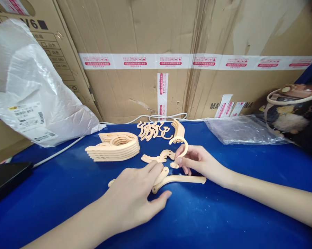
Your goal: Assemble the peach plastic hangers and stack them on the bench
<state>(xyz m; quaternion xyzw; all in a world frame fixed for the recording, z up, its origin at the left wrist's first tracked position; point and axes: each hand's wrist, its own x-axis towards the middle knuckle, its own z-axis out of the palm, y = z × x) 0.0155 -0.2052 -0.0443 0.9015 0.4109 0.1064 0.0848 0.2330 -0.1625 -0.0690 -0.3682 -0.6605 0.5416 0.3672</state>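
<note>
Beige plastic folding-hanger parts lie in front of me. My right hand (190, 159) pinches a hanger hook (184, 147) by its base between thumb and fingertips, with the curved end pointing up. My left hand (135, 197) rests palm down over a hanger arm (162, 176); its thumb sticks out to the side and the fingertips are partly hidden. Another hanger arm (181, 179) extends rightward from a pivot by the left hand. Just beyond the hands lies a further curved hanger piece (152, 158), partly covered by the fingers.
Stacked hanger pieces (114, 152) sit at the left, loose hooks (150, 131) and a smaller stack (178, 130) behind. Cardboard boxes (135, 93) wall the back of the blue table (223, 214). A white parcel bag (41, 86), black device (9, 180) and clear plastic bag (239, 129) lie around.
</note>
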